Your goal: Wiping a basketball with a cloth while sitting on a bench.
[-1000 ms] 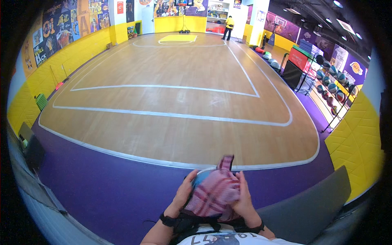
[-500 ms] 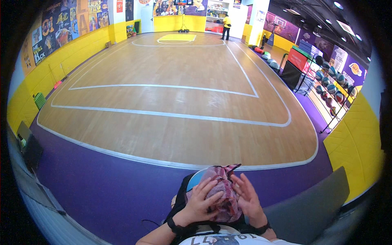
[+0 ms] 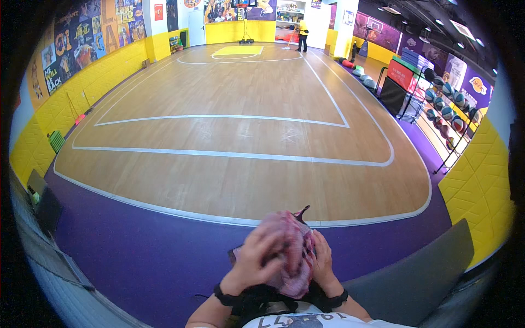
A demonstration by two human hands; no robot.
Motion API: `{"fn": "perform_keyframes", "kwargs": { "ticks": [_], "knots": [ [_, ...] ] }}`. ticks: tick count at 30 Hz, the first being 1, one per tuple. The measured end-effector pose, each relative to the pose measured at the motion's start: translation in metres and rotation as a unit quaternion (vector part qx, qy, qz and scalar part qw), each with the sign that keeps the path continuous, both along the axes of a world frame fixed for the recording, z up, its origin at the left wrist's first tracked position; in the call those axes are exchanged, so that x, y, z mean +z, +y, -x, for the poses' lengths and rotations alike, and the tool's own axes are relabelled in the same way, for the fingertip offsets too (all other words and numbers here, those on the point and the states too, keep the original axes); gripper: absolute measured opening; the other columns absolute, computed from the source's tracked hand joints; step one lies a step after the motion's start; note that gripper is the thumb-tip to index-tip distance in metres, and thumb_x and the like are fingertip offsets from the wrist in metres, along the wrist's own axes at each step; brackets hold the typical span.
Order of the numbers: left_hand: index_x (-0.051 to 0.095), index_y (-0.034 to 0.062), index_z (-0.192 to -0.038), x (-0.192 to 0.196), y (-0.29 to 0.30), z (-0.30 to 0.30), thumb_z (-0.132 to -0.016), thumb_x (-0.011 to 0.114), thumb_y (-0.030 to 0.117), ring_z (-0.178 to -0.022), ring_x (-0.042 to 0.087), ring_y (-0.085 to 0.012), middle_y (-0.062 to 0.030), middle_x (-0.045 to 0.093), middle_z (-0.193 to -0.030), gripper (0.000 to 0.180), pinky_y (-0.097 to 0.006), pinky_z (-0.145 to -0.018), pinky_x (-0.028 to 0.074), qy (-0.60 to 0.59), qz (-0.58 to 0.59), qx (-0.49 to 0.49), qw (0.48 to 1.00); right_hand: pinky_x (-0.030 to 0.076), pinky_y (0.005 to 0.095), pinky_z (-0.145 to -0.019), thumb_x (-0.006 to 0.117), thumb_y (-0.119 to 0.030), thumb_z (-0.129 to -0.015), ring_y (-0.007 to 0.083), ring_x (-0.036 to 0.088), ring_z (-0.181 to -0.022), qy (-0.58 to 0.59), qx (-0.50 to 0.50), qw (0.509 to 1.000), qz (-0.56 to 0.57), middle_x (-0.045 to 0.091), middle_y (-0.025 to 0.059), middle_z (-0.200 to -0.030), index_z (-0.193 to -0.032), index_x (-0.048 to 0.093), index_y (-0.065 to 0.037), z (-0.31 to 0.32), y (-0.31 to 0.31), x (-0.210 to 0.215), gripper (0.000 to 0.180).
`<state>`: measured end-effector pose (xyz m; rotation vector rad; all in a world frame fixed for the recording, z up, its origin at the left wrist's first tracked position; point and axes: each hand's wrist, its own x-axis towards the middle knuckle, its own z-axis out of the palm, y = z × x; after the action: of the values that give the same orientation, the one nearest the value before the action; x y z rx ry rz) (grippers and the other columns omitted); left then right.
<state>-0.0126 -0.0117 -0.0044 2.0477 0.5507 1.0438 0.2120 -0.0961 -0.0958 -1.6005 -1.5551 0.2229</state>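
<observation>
A pink and dark-red patterned cloth (image 3: pixel 290 273) is bunched over my lap, with a dark pointed corner or strap sticking up at its top. My left hand (image 3: pixel 252 259) lies on the cloth's left side, fingers spread around it and somewhat blurred. On the opposite side my right hand (image 3: pixel 322 259) grips the cloth's edge, its fingers upright and close together. What lies beneath the cloth is hidden. Dark fabric shows under both hands. Each wrist has a black band.
A wooden court floor (image 3: pixel 235 180) with white lines spreads ahead, bordered by purple flooring (image 3: pixel 136 246). Beside me on the right is a grey padded panel (image 3: pixel 415 279). A rack of basketballs (image 3: pixel 448 112) stands at the right; far off, a person in yellow (image 3: pixel 303 35) stands near shelves.
My right hand has come in against the cloth. The cloth has shifted up and left with my left hand on it, and the blue curved thing beneath is now covered.
</observation>
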Motion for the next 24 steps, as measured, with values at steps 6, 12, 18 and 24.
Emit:
{"fn": "perform_keyframes", "kwargs": {
  "ticks": [6, 12, 18, 24],
  "knots": [
    [0.051, 0.0136, -0.137, -0.006, -0.04, -0.05, -0.064, 0.079, 0.054, -0.141, 0.023, -0.0473, -0.0231, 0.033, -0.151, 0.088, -0.063, -0.106, 0.026, 0.226, -0.196, 0.042, 0.953, 0.036, 0.0483, -0.107, 0.054, -0.028, -0.094, 0.0401, 0.047, -0.129, 0.26, 0.036, 0.965, 0.021, 0.051, 0.0221, -0.138, -0.134, 0.051, -0.001, -0.01, 0.007, -0.016, 0.049],
    [0.053, 0.0091, -0.135, -0.016, 0.015, -0.028, -0.065, 0.076, 0.018, -0.137, 0.038, -0.041, -0.0214, 0.04, -0.147, 0.075, -0.047, -0.11, 0.035, 0.036, -0.108, 0.036, 0.993, 0.037, 0.0469, -0.107, 0.049, -0.032, -0.096, 0.0409, 0.048, -0.128, 0.005, 0.028, 0.998, -0.055, 0.052, 0.0245, -0.136, -0.134, 0.049, 0.003, -0.001, 0.019, 0.012, 0.052],
    [0.052, 0.0037, -0.134, -0.058, 0.049, -0.019, -0.067, 0.071, 0.011, -0.131, 0.045, -0.0409, -0.021, 0.05, -0.139, 0.07, -0.046, -0.113, 0.034, -0.083, 0.189, 0.122, 0.971, 0.036, 0.047, -0.108, 0.056, -0.031, -0.093, 0.0403, 0.047, -0.129, -0.018, 0.013, 0.999, -0.034, 0.049, 0.0243, -0.139, -0.137, 0.047, 0.001, -0.008, 0.02, 0.003, 0.055],
    [0.052, 0.0048, -0.135, -0.006, -0.003, -0.039, -0.066, 0.074, 0.019, -0.138, 0.037, -0.0408, -0.0224, 0.046, -0.142, 0.073, -0.049, -0.112, 0.033, 0.089, -0.155, 0.065, 0.982, 0.035, 0.0469, -0.109, 0.056, -0.03, -0.093, 0.0397, 0.046, -0.13, 0.008, 0.031, 0.998, -0.05, 0.049, 0.023, -0.14, -0.137, 0.047, 0.0, -0.011, 0.008, 0.011, 0.054]
  ]
}}
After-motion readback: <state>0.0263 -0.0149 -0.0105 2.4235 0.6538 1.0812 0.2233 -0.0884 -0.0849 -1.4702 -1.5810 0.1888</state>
